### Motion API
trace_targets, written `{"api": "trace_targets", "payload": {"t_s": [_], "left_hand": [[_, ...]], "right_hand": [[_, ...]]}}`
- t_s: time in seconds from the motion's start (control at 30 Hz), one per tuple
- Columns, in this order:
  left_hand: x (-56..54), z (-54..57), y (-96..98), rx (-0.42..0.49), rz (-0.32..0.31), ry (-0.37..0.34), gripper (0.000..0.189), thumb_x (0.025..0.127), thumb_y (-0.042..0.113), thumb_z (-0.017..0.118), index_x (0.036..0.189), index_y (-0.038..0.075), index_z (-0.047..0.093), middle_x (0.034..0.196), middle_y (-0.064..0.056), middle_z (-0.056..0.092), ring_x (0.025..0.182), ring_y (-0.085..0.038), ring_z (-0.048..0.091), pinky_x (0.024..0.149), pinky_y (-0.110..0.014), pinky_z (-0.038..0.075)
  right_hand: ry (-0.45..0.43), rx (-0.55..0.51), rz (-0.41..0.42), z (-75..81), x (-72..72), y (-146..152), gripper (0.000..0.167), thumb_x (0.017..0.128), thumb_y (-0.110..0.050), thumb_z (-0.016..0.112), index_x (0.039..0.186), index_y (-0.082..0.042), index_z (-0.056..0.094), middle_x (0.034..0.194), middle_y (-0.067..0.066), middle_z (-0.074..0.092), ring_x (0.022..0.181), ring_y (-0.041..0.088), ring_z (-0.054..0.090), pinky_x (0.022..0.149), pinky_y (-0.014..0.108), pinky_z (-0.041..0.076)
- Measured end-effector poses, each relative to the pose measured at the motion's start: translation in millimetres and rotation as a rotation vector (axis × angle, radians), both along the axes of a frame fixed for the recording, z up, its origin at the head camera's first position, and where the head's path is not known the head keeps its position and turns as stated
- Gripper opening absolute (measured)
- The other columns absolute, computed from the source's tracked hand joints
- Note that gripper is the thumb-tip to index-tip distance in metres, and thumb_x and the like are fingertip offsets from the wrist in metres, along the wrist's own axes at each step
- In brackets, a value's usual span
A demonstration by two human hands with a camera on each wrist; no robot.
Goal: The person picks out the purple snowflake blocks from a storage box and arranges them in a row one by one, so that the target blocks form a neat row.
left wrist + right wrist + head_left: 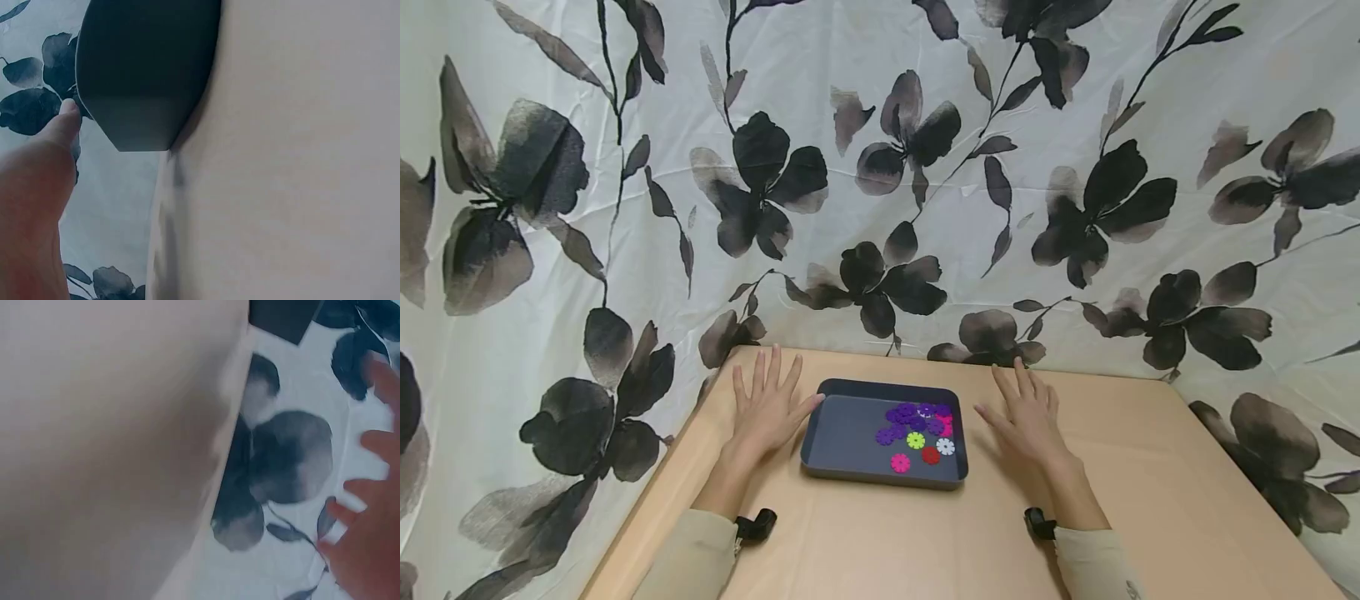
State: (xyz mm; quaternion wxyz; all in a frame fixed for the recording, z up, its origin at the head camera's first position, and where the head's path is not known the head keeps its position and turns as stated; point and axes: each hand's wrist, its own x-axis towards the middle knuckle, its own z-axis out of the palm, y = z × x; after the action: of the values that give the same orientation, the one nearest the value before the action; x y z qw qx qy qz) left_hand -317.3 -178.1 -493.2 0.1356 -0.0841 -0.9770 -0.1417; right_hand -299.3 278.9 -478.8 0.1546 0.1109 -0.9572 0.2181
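Observation:
A dark grey rectangular tray (850, 433) lies on the table between both hands. Small flower-shaped pieces sit in its right half: a cluster of purple pieces (907, 414), a yellow-green piece (916, 440), a red piece (931, 455), a white piece (945, 447) and a few pink ones, such as the pink piece (900, 462). My left hand (767, 410) is spread flat with its thumb tip right at the tray's left rim. Apart from the tray's right side, my right hand (1028, 414) has its fingers spread and holds nothing. The left wrist view shows the thumb (59, 128) beside the tray's end.
The light wooden-toned table (880, 542) extends in front of and to either side of the tray. Behind it hangs a white cloth (820, 67) with dark flower prints. A black wrist camera (756, 526) sits on the left wrist, another wrist camera (1040, 524) on the right.

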Motion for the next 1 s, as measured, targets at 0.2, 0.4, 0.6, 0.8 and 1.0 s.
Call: {"api": "trace_targets", "payload": {"t_s": [0.2,0.4,0.6,0.8,1.0], "left_hand": [[-0.1,-3.0,-8.2,0.356,-0.203,-0.136,0.072,0.108,0.055,0.047,0.168,0.026,0.022,0.175,-0.016,0.009,0.162,-0.040,0.010,0.123,-0.072,-0.010],[-4.1,-18.2,-19.6,0.803,-0.461,-0.402,0.066,0.106,0.034,0.063,0.162,0.012,0.037,0.166,-0.020,0.037,0.155,-0.039,0.033,0.126,-0.049,0.031],[-4.1,-27.5,-22.7,0.846,-0.521,-0.459,0.061,0.102,0.025,0.070,0.154,0.001,0.048,0.160,-0.019,0.047,0.149,-0.036,0.044,0.110,-0.015,0.044],[-1.4,-27.5,-21.9,0.847,-0.513,-0.455,0.060,0.101,0.023,0.070,0.153,0.001,0.050,0.158,-0.019,0.049,0.149,-0.038,0.044,0.114,-0.024,0.045],[-2.1,-28.0,-22.0,0.853,-0.513,-0.457,0.060,0.101,0.023,0.070,0.153,0.000,0.050,0.159,-0.019,0.049,0.150,-0.036,0.043,0.113,-0.021,0.044]], "right_hand": [[-0.095,-0.279,0.214,14.6,-4.4,-31.0,0.054,0.097,-0.021,0.077,0.146,-0.008,0.058,0.137,0.019,0.065,0.114,0.035,0.061,0.091,0.050,0.055],[-0.202,-0.119,0.310,13.7,-16.4,-58.0,0.030,0.091,-0.011,0.081,0.120,-0.006,0.074,0.115,0.013,0.076,0.104,0.032,0.063,0.092,0.049,0.048],[-0.247,0.069,0.266,5.3,-22.6,-73.2,0.023,0.087,-0.015,0.085,0.109,-0.013,0.079,0.100,0.000,0.075,0.094,0.021,0.051,0.089,0.048,0.031],[-0.197,0.206,0.243,-2.4,-26.0,-81.6,0.019,0.085,-0.019,0.088,0.102,-0.017,0.079,0.094,-0.005,0.074,0.087,0.017,0.046,0.089,0.049,0.031],[-0.203,0.204,0.224,-6.7,-28.6,-84.7,0.016,0.083,-0.015,0.089,0.094,-0.021,0.078,0.086,-0.008,0.068,0.087,0.018,0.045,0.091,0.050,0.032]]}}
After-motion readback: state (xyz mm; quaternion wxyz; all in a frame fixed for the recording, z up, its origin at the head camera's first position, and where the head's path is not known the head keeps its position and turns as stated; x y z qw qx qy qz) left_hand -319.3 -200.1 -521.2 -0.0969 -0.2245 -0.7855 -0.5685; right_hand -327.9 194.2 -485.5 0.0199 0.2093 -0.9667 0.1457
